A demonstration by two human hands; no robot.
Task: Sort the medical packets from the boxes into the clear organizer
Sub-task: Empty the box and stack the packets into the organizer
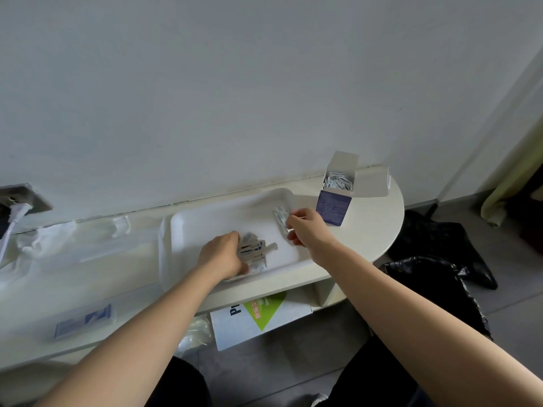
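Note:
A white tray (223, 212) lies on the white shelf against the wall. My left hand (221, 254) rests in the tray's front part, its fingers closed over a stack of grey-and-blue packets (253, 250). My right hand (308, 227) hovers over the tray's right end, thumb and fingers pinched on a row of small white packets (279, 216). An open blue-and-white box (335, 198) full of more small packets stands upright to the right of the tray. A clear organizer does not show plainly.
A flat blue-and-white box (83, 321) lies on the shelf's near left, beside clear plastic wrap (53, 239). A wall socket with a white plug (17, 211) is at far left. A white-and-green box (258, 315) sits under the shelf. Black bags (440, 259) lie on the floor at right.

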